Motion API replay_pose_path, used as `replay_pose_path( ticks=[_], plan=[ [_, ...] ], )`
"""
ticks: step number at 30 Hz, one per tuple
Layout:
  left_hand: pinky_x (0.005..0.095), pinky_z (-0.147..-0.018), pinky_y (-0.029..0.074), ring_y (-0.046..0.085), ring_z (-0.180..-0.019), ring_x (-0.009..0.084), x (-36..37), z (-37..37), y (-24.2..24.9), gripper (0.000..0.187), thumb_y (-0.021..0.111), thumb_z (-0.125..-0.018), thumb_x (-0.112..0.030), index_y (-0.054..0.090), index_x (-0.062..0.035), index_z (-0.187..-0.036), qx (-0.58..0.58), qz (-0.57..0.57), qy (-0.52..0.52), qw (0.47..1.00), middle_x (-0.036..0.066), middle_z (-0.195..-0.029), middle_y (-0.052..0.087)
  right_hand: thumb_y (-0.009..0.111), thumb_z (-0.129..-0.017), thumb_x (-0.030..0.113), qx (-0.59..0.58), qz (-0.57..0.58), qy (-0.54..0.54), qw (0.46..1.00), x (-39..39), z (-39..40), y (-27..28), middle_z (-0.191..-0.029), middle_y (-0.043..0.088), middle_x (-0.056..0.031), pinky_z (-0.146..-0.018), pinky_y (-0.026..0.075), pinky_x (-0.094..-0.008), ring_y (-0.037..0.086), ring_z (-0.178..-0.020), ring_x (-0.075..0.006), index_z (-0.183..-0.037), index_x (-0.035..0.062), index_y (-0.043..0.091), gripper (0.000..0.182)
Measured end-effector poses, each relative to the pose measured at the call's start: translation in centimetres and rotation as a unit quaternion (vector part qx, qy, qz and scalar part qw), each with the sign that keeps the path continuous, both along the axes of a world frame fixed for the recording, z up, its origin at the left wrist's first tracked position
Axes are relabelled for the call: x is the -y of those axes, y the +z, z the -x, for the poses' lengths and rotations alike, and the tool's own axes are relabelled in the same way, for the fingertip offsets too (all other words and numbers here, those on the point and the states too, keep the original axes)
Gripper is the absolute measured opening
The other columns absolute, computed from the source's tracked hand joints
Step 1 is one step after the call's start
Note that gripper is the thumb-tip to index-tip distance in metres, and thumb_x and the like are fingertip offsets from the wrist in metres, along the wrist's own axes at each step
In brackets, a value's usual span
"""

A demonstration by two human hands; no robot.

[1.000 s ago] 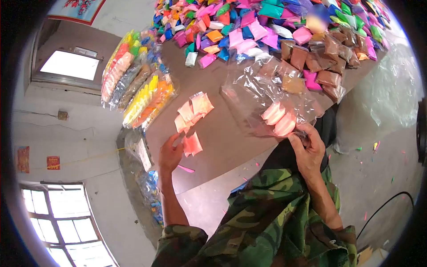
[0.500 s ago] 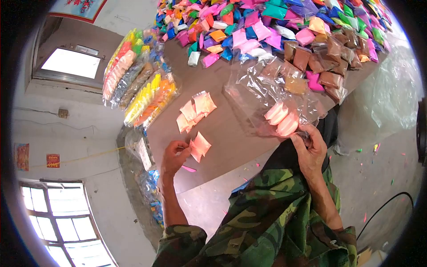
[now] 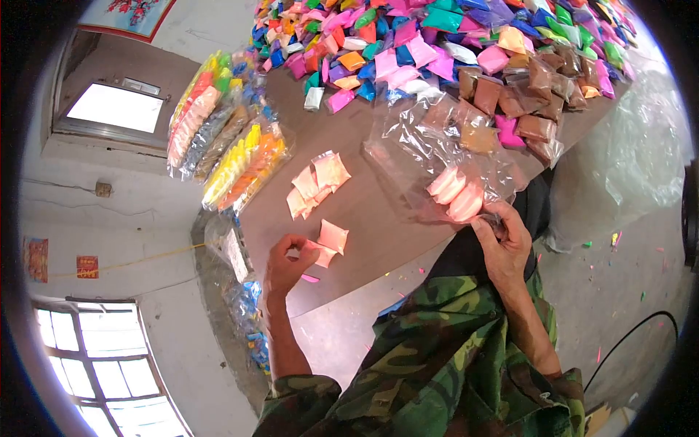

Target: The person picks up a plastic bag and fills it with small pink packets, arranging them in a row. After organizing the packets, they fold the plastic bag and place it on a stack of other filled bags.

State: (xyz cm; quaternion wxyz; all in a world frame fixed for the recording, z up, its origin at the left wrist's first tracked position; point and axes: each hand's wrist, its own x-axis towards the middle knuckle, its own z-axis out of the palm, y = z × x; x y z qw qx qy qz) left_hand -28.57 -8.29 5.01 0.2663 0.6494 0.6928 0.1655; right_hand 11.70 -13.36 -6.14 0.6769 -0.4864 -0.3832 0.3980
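The left hand (image 3: 285, 264) has its fingers (image 3: 297, 242) pinched together on two small peach-pink packets (image 3: 326, 242), holding them just above the brown counter (image 3: 371, 218) near its front edge. A little farther up the counter lies a loose cluster of the same pale pink packets (image 3: 314, 182), apart from the ones in the hand. The right hand (image 3: 502, 244) has its fingers (image 3: 489, 218) closed on the mouth of a clear plastic bag (image 3: 437, 156), which lies flat on the counter and holds several pink packets (image 3: 456, 193) bunched at the end nearest the hand. Beyond the bag sit brown packets (image 3: 524, 98), and behind them a wide heap of many-coloured packets (image 3: 437, 36) covers the far counter. Filled bags of sorted colours (image 3: 226, 138) lie along the counter's left edge. The person wears camouflage sleeves (image 3: 451, 349).
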Motion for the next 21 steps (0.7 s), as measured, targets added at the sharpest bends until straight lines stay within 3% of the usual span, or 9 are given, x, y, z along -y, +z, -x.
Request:
replay_pose_path(
  ticks=[6, 9, 12, 15, 21],
  plan=[
    [0.0254, -0.069, 0.052, 0.064, -0.078, 0.0099, -1.4, -3.6, 1.9, 0.033, 0.089, -0.084, -0.022, 0.068, -0.0034, -0.102, 0.174, 0.063, 0.044, 0.982, 0.002, -0.088, 0.069, 0.076, -0.094, -0.002, -0.013, -0.003, 0.006, 1.000, 0.0, 0.0, 0.5, -0.124, 0.066, -0.0054, -0.089, 0.058, -0.0246, 0.068, -0.107, -0.0109, -0.121, -0.0006, 0.066, 0.029],
    [0.0267, -0.071, 0.053, 0.063, -0.078, 0.0103, -2.0, -3.6, 0.1, 0.032, 0.089, -0.085, -0.022, 0.067, -0.0037, -0.100, 0.136, 0.075, 0.063, 0.986, 0.001, -0.086, 0.067, 0.076, -0.094, -0.002, -0.007, -0.002, 0.006, 1.000, 0.0, 0.0, 0.3, -0.124, 0.066, -0.0053, -0.089, 0.058, -0.0244, 0.068, -0.107, -0.0108, -0.121, -0.0006, 0.066, 0.028],
    [0.0282, -0.074, 0.054, 0.063, -0.081, 0.0116, -2.2, -1.9, -2.3, 0.034, 0.089, -0.085, -0.024, 0.065, -0.0036, -0.099, 0.057, -0.030, -0.026, 0.998, 0.002, -0.086, 0.066, 0.076, -0.094, -0.003, -0.022, -0.003, 0.003, 1.000, 0.0, 0.1, 0.2, -0.124, 0.067, -0.0050, -0.089, 0.057, -0.0238, 0.067, -0.107, -0.0104, -0.121, -0.0005, 0.066, 0.029],
    [0.0309, -0.079, 0.056, 0.065, -0.083, 0.0146, -2.0, -1.9, -2.3, 0.034, 0.089, -0.084, -0.025, 0.067, -0.0019, -0.098, 0.054, -0.025, -0.010, 0.998, 0.004, -0.088, 0.070, 0.077, -0.093, -0.003, -0.015, -0.005, 0.002, 1.000, -0.1, 0.1, 0.5, -0.123, 0.067, -0.0049, -0.088, 0.057, -0.0233, 0.067, -0.106, -0.0101, -0.121, -0.0002, 0.066, 0.030],
    [0.0267, -0.076, 0.054, 0.061, -0.082, 0.0103, -1.9, -4.3, -1.3, 0.030, 0.089, -0.084, -0.014, 0.067, -0.0043, -0.103, 0.159, 0.019, 0.050, 0.986, 0.001, -0.092, 0.066, 0.078, -0.092, -0.003, -0.015, -0.003, 0.004, 1.000, 0.0, 0.1, -0.1, -0.124, 0.067, -0.0058, -0.087, 0.057, -0.0228, 0.067, -0.106, -0.0097, -0.122, 0.0002, 0.066, 0.032]
  ],
)
